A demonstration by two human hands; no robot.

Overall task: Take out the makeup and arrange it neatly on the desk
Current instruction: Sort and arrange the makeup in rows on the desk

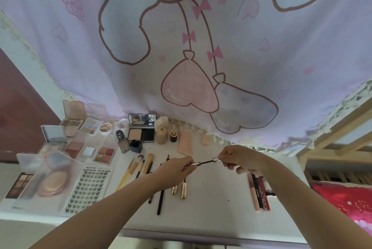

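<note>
A slim wand (205,162) is being held in the air above the desk (211,204), between the two hands. Its long axis is running nearly level, left to right, with the right end tilted slightly up and away. The left end (a clear or silvery tube section) is being pinched by the fingertips of the left hand (175,170); the right end, a silver cap, is being pinched by the curled fingers of the right hand (239,158). A dark, thin stem is being exposed between tube and cap, so the two parts are judged to be partly separated along that axis. Whether they are being pulled apart or pushed together cannot be told.

The wand is lying midway between the hands, so neither is nearer; each is gripping one end. Any closing or opening move is being governed by that shared axis: the hands must travel along the stem line, not across it.

The wand is appearing narrow, rigid and light, with a glossy metallic cap and a dark middle. The tip is too small to identify.

Directly below it, a bare patch of desk is lying between two gold tubes (179,188) on the left and a group of upright-lying tubes (260,192) on the right, partly covered by the right forearm. Brushes (141,166) and pencils are being kept in a row further left. This gap is judged the likely setting-down place, with the long axis turned to match the neighbouring rows.
</note>
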